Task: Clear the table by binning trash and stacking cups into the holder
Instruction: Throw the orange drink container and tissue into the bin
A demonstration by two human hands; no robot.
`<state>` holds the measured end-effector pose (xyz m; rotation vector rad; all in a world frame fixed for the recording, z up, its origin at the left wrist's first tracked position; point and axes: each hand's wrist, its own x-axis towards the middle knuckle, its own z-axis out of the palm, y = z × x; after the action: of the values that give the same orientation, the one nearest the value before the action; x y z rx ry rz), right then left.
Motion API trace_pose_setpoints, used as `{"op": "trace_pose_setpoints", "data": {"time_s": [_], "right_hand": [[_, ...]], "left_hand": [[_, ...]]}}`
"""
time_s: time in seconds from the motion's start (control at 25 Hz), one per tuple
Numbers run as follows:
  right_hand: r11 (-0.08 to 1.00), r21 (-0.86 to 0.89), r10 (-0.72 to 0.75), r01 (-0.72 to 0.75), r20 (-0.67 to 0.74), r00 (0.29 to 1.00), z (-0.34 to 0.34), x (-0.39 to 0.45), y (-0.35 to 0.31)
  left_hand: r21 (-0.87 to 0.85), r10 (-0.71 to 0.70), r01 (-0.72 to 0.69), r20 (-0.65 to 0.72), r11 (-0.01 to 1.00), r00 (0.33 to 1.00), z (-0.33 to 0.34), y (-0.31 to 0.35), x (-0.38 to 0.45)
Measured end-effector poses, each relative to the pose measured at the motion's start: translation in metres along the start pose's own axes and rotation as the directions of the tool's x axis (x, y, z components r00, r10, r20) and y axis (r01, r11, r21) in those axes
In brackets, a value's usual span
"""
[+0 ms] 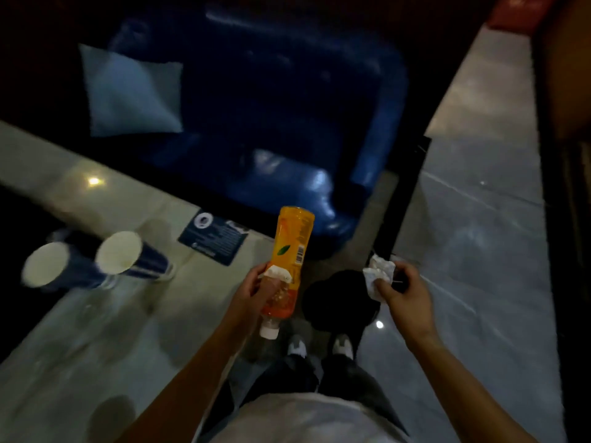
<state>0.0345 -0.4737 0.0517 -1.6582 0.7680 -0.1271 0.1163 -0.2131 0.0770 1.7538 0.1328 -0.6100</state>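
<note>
Nearest the lens, a pale shirt [307,420] and dark trousers [319,378] fill the bottom edge, with two light shoes [319,345] on the glossy floor [479,251] just beyond.

At the far left, on the pale surface [96,330], two dark blue paper cups [96,263] stand side by side, tilted in this wide view; their white insides show and look empty, though blur hides detail. Right of them a dark blue card [213,238] lies flat on the surface, carrying a round white mark and lines of white print too smeared to read.

Next, the left hand [252,292] has its grip closed around the lower body of an orange bottle [289,251], a scrap of white paper pinched against it. The bottle is turned upside down: its white cap [268,331] points near and down, its base points far, and its long axis runs near to far with a slight lean to the right. A little orange liquid sits at the neck end. Its orange label shows a green leaf and a barcode; no words are legible.

Between the hands sits a round black bin [339,302] on the floor, its inside too dark to see. The right hand [403,292] is closed on a crumpled white napkin [379,273], at the bin's right rim.

Far behind, a shiny blue armchair [287,107] holds a pale cushion [134,94] at its left side.
</note>
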Motion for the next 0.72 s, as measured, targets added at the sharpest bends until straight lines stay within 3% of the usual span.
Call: {"op": "trace_pose_setpoints", "data": {"time_s": [0.24,0.4,0.72], "right_hand": [[0.984,-0.039,0.164,-0.176,-0.211,0.964,-0.031,0.016,0.062],[0.958,-0.062,0.261,-0.280,-0.217,0.940,-0.031,0.028,0.103],[0.870,-0.154,0.450,-0.469,-0.142,0.882,-0.012,0.065,0.202]], "left_hand": [[0.100,-0.205,0.190,0.176,0.977,0.963,0.073,-0.034,0.063],[0.133,-0.378,0.356,0.218,0.925,0.900,0.103,-0.073,0.089],[0.167,-0.617,0.596,0.137,0.785,0.775,0.146,-0.177,0.126]]}}
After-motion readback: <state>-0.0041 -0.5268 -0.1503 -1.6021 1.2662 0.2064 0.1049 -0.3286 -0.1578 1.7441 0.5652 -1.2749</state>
